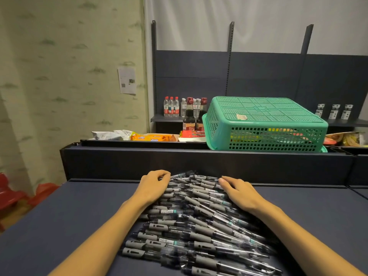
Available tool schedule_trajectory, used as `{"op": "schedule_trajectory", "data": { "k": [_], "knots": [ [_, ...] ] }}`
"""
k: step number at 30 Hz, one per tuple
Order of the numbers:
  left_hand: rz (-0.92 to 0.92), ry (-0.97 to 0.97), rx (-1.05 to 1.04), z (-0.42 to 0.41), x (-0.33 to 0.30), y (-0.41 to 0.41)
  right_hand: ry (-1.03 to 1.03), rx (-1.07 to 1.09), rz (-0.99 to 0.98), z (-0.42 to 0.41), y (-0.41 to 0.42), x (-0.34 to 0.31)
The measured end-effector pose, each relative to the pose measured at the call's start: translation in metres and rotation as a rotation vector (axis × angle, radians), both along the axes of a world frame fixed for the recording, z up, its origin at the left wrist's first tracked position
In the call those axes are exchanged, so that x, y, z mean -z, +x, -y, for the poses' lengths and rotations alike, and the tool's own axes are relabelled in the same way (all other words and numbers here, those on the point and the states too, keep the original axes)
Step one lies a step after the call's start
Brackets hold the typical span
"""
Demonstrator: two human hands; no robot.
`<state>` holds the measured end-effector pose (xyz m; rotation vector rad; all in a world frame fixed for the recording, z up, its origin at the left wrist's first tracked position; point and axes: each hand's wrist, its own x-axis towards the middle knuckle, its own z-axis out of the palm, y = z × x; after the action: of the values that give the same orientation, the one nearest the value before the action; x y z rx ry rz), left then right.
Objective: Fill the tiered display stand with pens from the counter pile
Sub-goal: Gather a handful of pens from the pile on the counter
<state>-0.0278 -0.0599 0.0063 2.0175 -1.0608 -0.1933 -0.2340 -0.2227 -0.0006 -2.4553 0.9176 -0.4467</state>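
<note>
We have both hands at the far end of the pile of pens (199, 220), which lies on the dark blue counter (59, 226) and fans out from about 12 o'clock down toward 5 o'clock. Our left hand (154, 183) sits at the pile's 11 o'clock edge with its fingers curled onto the wrapped pens there; whether they actually pinch one we cannot tell. Our right hand (236, 191) rests at the 1 o'clock edge, fingers fairly straight and close together, laid flat on the pens. Beyond the counter's raised back edge, at 1 o'clock, a green basket (264, 124) stands upside down, with bottles (185, 108) at 12 o'clock and snack packets (151, 137) just left of it.
</note>
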Motion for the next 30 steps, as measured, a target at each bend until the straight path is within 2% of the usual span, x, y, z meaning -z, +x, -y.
{"op": "schedule_trajectory", "data": {
  "k": [7,12,21,25,30],
  "knots": [
    [-0.048,-0.058,0.016,0.005,-0.003,-0.002,-0.027,-0.062,0.088,-0.02,0.025,-0.012],
    [0.012,-0.03,-0.017,-0.009,0.0,0.007,-0.037,-0.033,0.165,-0.02,0.017,-0.015],
    [0.092,0.022,-0.038,-0.056,0.018,0.024,-0.099,0.086,0.142,-0.013,-0.038,-0.008],
    [0.04,-0.018,0.03,-0.069,0.017,0.016,-0.151,0.131,0.146,-0.025,-0.068,0.001],
    [-0.002,0.026,0.079,-0.075,0.019,-0.004,-0.132,0.148,0.135,-0.051,-0.094,0.01]
  ]
}}
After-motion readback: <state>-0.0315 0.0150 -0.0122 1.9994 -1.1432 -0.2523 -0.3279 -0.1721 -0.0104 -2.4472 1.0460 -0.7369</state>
